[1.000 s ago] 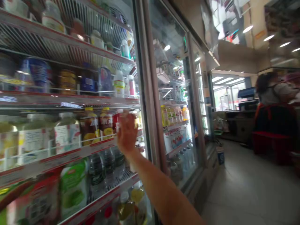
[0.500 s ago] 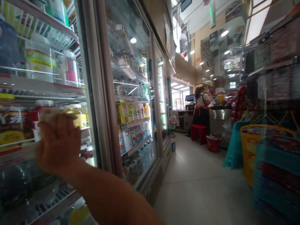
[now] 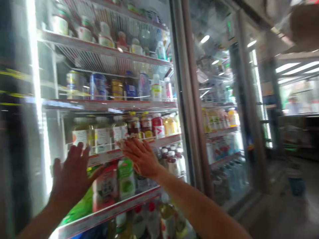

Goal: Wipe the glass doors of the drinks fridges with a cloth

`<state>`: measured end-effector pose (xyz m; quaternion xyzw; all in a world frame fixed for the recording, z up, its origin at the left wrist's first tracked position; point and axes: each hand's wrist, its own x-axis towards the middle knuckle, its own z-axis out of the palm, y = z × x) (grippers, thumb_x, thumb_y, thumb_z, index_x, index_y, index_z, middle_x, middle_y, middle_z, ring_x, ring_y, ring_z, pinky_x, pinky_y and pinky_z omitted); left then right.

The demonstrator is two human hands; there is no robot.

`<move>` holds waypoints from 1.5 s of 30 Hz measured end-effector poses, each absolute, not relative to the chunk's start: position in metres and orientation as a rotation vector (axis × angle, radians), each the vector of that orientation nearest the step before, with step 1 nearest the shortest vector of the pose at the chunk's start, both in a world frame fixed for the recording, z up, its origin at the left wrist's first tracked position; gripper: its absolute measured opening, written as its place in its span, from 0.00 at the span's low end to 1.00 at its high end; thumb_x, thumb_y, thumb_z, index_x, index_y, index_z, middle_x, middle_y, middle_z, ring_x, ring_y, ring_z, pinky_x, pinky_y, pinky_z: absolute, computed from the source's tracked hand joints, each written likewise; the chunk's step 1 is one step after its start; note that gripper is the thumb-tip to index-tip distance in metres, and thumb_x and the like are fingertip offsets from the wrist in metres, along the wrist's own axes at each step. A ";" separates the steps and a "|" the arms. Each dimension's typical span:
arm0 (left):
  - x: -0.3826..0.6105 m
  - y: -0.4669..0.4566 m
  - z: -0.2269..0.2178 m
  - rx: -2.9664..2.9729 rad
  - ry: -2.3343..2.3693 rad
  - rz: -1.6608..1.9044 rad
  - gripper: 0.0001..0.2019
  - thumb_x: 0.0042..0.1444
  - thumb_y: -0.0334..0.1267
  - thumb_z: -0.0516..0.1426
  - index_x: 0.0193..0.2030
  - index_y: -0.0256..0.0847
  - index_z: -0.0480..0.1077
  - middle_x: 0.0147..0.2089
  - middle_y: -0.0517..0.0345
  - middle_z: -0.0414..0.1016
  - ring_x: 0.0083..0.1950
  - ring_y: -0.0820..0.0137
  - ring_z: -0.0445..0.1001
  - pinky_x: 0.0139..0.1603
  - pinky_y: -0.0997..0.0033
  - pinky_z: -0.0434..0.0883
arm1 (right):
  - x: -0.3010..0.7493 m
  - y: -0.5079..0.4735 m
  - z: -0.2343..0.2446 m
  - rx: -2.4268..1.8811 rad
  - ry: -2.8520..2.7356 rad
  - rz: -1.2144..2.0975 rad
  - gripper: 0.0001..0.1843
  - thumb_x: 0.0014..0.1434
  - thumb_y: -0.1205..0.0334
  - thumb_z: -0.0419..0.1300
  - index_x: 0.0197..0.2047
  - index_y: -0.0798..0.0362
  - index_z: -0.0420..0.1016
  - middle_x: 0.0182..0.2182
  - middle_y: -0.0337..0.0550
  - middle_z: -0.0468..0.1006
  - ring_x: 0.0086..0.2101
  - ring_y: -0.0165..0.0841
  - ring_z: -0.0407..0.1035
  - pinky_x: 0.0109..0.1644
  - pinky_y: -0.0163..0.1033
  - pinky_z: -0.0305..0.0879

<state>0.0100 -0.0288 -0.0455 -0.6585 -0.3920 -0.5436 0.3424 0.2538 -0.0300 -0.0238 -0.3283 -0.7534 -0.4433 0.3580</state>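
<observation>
My right hand (image 3: 141, 156) is pressed flat, fingers together, over a pale cloth (image 3: 121, 143) at the glass front of a lit drinks cooler. Only a blurred edge of the cloth shows past the fingertips. To its left, my left hand (image 3: 72, 179) is raised with fingers spread and holds nothing. Whether it touches the glass I cannot tell. Behind the hands, shelves carry juice bottles (image 3: 101, 134), a red bottle (image 3: 158, 125) and a green carton (image 3: 126, 179).
A metal door frame (image 3: 190, 99) stands right of my hands, with another cooler door (image 3: 221, 99) beyond it. Grey floor (image 3: 276, 212) runs along the right, where a blue bucket-like container (image 3: 296, 182) stands. A bright window (image 3: 299, 93) lies at the far right.
The view has swung left to face the cooler. My left hand has come into view, raised and spread. My right hand still has the cloth, now in front of the middle shelves.
</observation>
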 end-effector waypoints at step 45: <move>-0.033 -0.035 0.079 -1.584 -1.378 -1.034 0.32 0.59 0.52 0.47 0.66 0.35 0.49 0.70 0.45 0.41 0.71 0.56 0.40 0.65 0.42 0.47 | 0.238 -0.016 0.078 -0.764 -1.654 -1.387 0.31 0.58 0.67 0.49 0.64 0.43 0.54 0.63 0.40 0.57 0.63 0.40 0.48 0.62 0.54 0.49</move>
